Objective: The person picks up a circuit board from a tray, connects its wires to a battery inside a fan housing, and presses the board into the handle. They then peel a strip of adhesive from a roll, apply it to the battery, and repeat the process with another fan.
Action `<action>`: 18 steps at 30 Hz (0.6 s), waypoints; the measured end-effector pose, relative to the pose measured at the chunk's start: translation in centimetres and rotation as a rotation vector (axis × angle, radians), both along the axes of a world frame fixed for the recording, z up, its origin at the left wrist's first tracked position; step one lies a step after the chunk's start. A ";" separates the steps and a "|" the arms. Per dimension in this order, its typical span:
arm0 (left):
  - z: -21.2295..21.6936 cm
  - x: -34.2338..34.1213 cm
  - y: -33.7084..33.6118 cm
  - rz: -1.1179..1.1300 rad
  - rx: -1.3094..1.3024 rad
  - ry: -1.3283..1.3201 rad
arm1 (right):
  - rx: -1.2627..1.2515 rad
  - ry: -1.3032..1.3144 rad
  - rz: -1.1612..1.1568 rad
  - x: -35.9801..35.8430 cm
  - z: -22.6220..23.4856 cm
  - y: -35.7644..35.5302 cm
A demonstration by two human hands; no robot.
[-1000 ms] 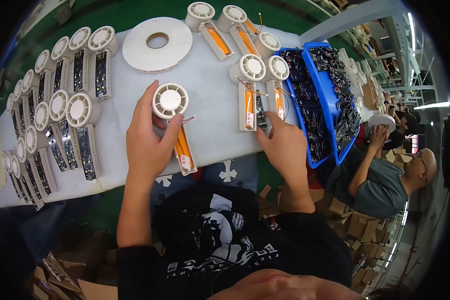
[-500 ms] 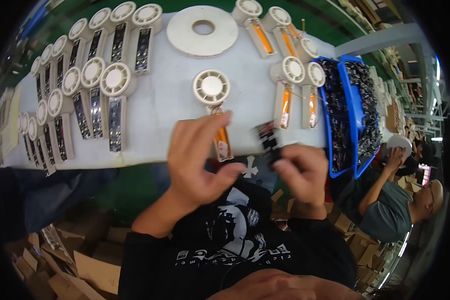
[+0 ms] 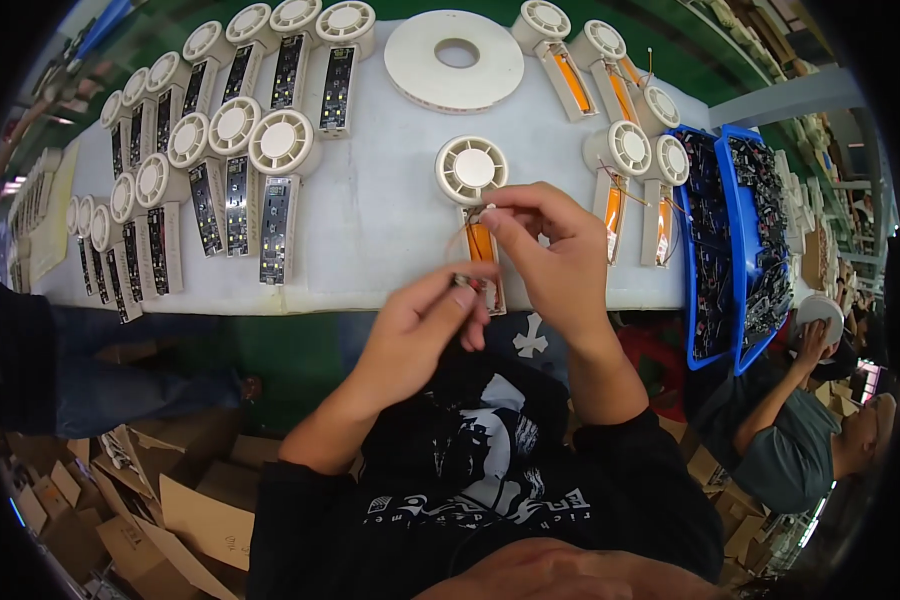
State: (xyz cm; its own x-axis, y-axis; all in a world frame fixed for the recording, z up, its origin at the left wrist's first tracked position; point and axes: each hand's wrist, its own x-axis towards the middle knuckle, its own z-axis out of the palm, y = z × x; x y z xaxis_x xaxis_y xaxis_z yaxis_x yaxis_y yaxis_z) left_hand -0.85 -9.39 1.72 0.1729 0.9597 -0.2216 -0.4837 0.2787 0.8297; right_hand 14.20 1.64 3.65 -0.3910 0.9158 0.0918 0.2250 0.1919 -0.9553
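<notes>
In front of me on the table lies a white handheld fan (image 3: 472, 170) with a round slotted head. Its open handle shows an orange battery (image 3: 481, 243). My left hand (image 3: 420, 325) is closed at the handle's near end, pinching a small dark circuit board (image 3: 466, 281) mostly hidden by the fingers. Just below the fan head, my right hand (image 3: 555, 255) pinches thin wires (image 3: 480, 214) between thumb and forefinger; the fingers partly cover them.
To the left stand several fans (image 3: 283, 150) with black boards in their handles. Several fans with orange batteries (image 3: 613, 205) lie right. A white tape roll (image 3: 420, 60) is behind. Blue trays (image 3: 735, 290) of boards flank the table's right end, near a co-worker (image 3: 795, 430).
The circuit board has passed from my right hand to my left. My right hand has moved up to the wires, and my left hand has come down to the handle's near end. The view has shifted.
</notes>
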 end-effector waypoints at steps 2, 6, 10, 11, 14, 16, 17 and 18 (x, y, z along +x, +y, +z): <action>-0.4 -0.4 0.3 0.101 0.008 -0.018 | 0.011 0.106 0.019 -0.2 -0.6 0.3; -0.7 -0.8 1.0 0.354 -0.007 -0.170 | 0.384 0.063 0.137 0.3 -1.4 0.5; -1.1 -1.1 1.9 0.324 0.023 -0.216 | 0.337 0.144 0.191 0.5 -2.5 0.3; -1.2 -1.1 2.1 0.313 0.021 -0.176 | 0.334 0.143 0.191 0.5 -2.5 0.4; -1.4 -1.3 2.2 0.291 0.012 -0.100 | 0.619 -0.108 0.119 0.3 -1.7 1.0; -1.9 -1.3 2.1 0.272 0.003 -0.090 | 0.628 -0.128 0.119 -0.2 -1.3 0.6; -2.0 -1.4 2.1 0.264 -0.002 -0.085 | 0.641 -0.146 0.119 -0.6 -1.2 0.4; -2.0 -1.4 2.2 0.266 -0.005 -0.086 | 0.653 -0.163 0.120 -0.8 -1.2 0.2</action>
